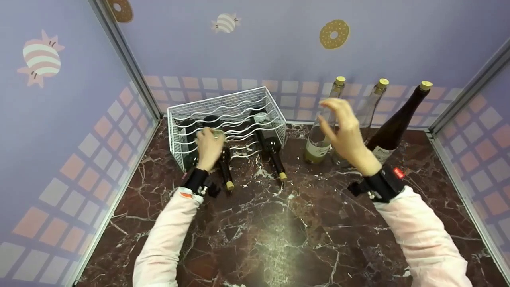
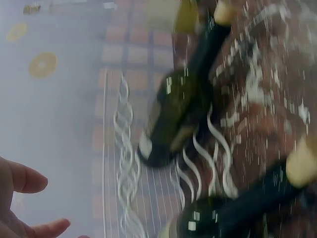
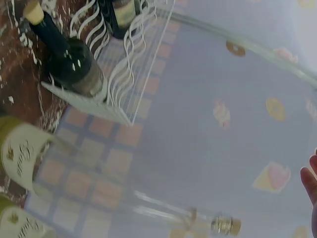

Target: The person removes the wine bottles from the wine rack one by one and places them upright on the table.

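Note:
My left hand [image 1: 209, 147] hovers over the left part of a white wire bottle rack [image 1: 275, 103], where dark wine bottles lie. Its thumb and fingers [image 2: 30, 179] are spread with nothing between them in the left wrist view. A dark corked bottle [image 1: 225, 169] lies just right of it, neck toward me. My right hand [image 1: 346, 131] is raised beside a clear corked bottle [image 1: 317, 149] standing right of the rack. Those fingers are bent loosely and hold nothing; only fingertips [image 3: 308, 184] show in the right wrist view.
Another clear corked bottle [image 1: 376, 93] and a tall dark corked bottle [image 1: 394, 119] stand at the right, partly behind my right hand. More dark bottles [image 1: 275, 153] lie at the rack's right side. Patterned walls enclose the marbled tabletop [image 1: 255, 239] at the back and sides.

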`<state>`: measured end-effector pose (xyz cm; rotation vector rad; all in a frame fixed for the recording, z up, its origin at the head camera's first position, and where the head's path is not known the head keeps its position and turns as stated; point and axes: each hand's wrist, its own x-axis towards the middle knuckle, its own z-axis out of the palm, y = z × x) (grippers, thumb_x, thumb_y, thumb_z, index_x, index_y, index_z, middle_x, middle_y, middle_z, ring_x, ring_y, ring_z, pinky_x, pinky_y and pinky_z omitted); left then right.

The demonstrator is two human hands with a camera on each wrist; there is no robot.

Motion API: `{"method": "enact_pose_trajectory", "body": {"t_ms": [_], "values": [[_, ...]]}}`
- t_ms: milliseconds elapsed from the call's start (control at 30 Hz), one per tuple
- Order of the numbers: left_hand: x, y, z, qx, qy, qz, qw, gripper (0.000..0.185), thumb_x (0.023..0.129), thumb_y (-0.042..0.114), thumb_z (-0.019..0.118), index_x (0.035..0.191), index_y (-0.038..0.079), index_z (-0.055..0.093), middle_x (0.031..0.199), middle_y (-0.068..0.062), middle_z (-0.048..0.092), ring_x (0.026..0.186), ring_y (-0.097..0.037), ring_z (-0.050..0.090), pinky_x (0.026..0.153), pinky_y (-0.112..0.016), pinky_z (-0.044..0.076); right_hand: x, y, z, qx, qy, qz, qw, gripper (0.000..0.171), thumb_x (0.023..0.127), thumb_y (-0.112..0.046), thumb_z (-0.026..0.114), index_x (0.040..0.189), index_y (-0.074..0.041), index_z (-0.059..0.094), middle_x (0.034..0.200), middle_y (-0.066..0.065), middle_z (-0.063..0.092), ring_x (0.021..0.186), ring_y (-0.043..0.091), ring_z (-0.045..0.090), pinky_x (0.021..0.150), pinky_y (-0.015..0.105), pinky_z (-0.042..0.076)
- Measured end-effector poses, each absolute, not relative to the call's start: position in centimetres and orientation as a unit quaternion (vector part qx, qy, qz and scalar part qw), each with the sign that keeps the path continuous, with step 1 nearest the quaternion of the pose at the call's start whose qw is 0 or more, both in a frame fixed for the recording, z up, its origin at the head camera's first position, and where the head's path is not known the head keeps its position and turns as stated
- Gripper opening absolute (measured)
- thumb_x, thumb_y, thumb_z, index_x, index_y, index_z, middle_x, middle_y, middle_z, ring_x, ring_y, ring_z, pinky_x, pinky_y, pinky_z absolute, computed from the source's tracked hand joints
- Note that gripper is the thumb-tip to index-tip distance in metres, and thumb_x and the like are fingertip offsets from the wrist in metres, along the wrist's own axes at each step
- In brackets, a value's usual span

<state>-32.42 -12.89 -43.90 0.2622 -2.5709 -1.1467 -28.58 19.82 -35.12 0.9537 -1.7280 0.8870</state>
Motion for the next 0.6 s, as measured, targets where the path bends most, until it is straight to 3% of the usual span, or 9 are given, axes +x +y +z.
{"method": "enact_pose_trajectory", "body": {"t_ms": [300,433,600], "values": [[-34.4,-19.7,-44.4,0.222,-0.902,-0.305,0.211,0.058,0.082,0.024,0.060,0.122,-0.007,0.032,0.124,-0.028,0.022,0.113,-0.041,0.022,0.090,-0.050,0.025,-26.2,17.4,-37.7,0.445,-0.719,0.341,0.410,0.025,0.083,-0.005,0.058,0.105,0.006,0.055,0.103,0.015,0.057,0.093,0.029,0.053,0.084,0.034,0.042],[-34.8,-21.6,-45.2,0.269,-0.895,-0.306,0.183,0.062,0.085,0.029,0.056,0.126,-0.008,0.026,0.127,-0.029,0.019,0.115,-0.041,0.022,0.091,-0.049,0.026,-25.8,16.9,-38.6,0.451,-0.719,0.353,0.394,0.025,0.082,-0.002,0.059,0.106,0.005,0.056,0.103,0.013,0.057,0.094,0.028,0.053,0.085,0.035,0.042],[-34.9,-23.1,-46.4,0.296,-0.884,-0.337,0.134,0.061,0.088,0.029,0.051,0.126,-0.010,0.024,0.121,-0.031,0.027,0.110,-0.043,0.031,0.085,-0.049,0.035,-25.4,16.2,-39.8,0.449,-0.726,0.360,0.377,0.026,0.081,-0.003,0.060,0.106,0.004,0.057,0.104,0.012,0.057,0.095,0.029,0.053,0.086,0.035,0.041]]}}
